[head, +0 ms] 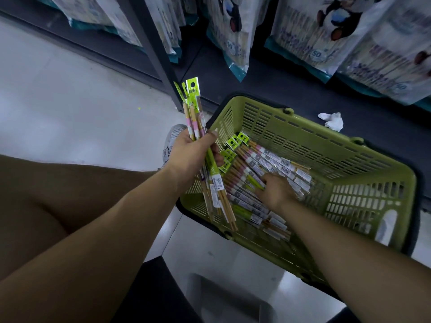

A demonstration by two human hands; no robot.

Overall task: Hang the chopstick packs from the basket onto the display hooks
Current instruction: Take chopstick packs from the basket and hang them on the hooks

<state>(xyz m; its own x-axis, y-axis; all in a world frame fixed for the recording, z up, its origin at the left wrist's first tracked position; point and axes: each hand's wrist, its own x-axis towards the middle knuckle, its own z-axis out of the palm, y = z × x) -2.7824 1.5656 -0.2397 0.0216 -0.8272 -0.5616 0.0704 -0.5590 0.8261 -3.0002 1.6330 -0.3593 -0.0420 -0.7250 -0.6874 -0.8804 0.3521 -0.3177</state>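
Above basket [326, 138], packs [194, 106] in left hand [189, 156]

The left forearm [105, 220] and the right forearm [349, 248] are bare along all the length that shows, from the lower corners of the frame up to the wrists. The left hand [189, 155] and the right hand [276, 191] are bare too.

At the left of the frame a leg [46, 194] is covered by plain brown cloth, smooth, with one soft fold low down. Whether it is trousers or shorts cannot be told.

Near the centre, partly hidden by the left hand, shows a shoe [170, 141]. It is light grey, with a mesh-like upper and a rounded toe. On its side is small dark lettering [164, 157], too blurred to read.
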